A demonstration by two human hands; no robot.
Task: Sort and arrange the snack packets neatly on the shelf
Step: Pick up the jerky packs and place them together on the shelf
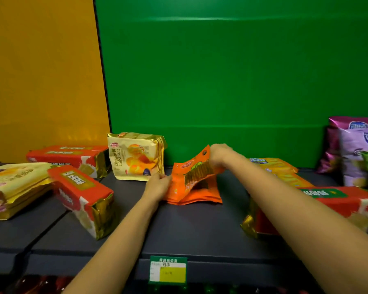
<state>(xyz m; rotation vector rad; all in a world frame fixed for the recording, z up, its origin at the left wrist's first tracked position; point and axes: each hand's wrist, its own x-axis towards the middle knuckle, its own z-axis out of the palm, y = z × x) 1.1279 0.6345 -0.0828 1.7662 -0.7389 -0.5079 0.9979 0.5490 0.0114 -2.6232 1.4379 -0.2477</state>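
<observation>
A green-and-yellow paper price tag [167,269] sits on the front lip of the matte dark grey shelf [189,232]. Further in on the left lies a glossy red, brick-shaped biscuit pack [81,198] with crinkled gold foil ends. At mid-shelf the left hand [157,183] pinches the side edge of some flat, shiny orange packets [197,183], which lie fanned. The right hand [220,154] grips a raised top corner. Behind stands a puffy gold croissant bag [136,155] against the smooth green back panel [232,71].
</observation>
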